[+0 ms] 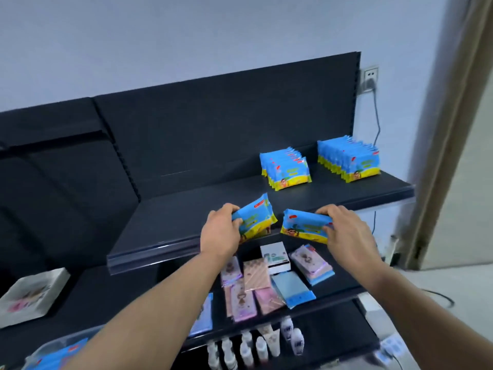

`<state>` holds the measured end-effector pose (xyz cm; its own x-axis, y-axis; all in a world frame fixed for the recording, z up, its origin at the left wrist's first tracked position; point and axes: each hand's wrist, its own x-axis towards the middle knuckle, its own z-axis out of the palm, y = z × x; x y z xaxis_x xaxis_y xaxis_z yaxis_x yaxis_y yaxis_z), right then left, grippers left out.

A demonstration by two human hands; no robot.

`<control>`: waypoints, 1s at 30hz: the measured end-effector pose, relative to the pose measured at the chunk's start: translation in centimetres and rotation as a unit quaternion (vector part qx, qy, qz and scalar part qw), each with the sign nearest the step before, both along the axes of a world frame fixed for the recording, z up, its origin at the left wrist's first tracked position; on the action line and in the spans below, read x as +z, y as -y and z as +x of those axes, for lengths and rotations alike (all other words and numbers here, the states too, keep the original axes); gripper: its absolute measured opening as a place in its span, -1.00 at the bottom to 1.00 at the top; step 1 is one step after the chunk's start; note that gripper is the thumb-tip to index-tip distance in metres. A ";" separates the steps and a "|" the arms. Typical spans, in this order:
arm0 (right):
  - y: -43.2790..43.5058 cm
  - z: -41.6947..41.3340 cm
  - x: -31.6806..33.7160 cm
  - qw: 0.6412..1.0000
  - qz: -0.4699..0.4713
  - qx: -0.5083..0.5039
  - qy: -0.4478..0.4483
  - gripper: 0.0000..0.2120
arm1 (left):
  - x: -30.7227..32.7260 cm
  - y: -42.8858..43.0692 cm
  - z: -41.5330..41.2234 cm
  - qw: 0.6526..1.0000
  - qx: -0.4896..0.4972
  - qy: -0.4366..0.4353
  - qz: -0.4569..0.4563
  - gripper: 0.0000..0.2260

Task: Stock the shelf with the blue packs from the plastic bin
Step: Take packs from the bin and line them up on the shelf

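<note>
Landmark: the shelf (186, 214), a dark flat board with a back panel, was taken as reference for all positions.
Left hand (221, 232): fingers and thumb were curled round the left pack (257, 218), held above the shelf's front edge. Whether a second pack lay behind it could not be told.
Right hand (345, 231): the right pack (301, 227) was gripped by its end, also above the shelf's front edge, just beside the left pack and apart from it.
Stocked rows: a shorter row (286, 169) and a longer row (349, 161) of blue packs were found standing upright toward the back of the shelf, at its right-hand end.
Plastic bin (53, 351): noted well below the shelf, to the lower left, with blue packs inside; blurred.
Handling, judged: the packs appeared light, soft and film-wrapped, likely slippery and yielding under pressure. A hold across the short end was judged best, with the bottom edge set down flat.
Risk, judged: a soft pack may topple without a neighbour to lean on.
Surface: the shelf board appeared smooth and level.
Below the shelf: assorted flat packets (266, 279) and small bottles (253, 348) were noted on lower boards.
Room: a pale wall (160, 36) stood behind the shelf. A socket (369, 81) with a cable (377, 121) and a door frame (453, 129) were noted to its right.
</note>
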<state>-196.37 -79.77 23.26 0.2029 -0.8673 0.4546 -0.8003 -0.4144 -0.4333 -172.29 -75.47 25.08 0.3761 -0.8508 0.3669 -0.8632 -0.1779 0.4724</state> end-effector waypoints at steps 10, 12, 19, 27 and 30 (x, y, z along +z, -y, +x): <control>7.2 -5.2 0.7 0.999 -0.015 -0.022 0.033 -0.71 | 1.5 11.2 -6.0 0.998 -0.030 0.057 -0.003 -0.82; 8.9 -5.4 0.8 0.999 -0.011 -0.025 0.031 -0.72 | 1.1 13.5 -6.0 0.997 -0.033 0.062 0.015 -0.80; 16.5 -4.4 0.6 0.999 -0.016 0.015 0.035 -0.72 | 0.4 22.6 -5.9 0.997 -0.057 0.035 0.040 -0.74; 23.1 -2.2 0.0 0.998 -0.007 0.068 0.010 -0.73 | -1.0 29.0 -3.8 0.992 -0.080 0.093 0.031 -0.76; 24.7 -1.3 0.1 0.995 0.026 0.095 -0.025 -0.74 | -1.0 29.7 -3.2 0.990 -0.056 0.127 0.002 -0.75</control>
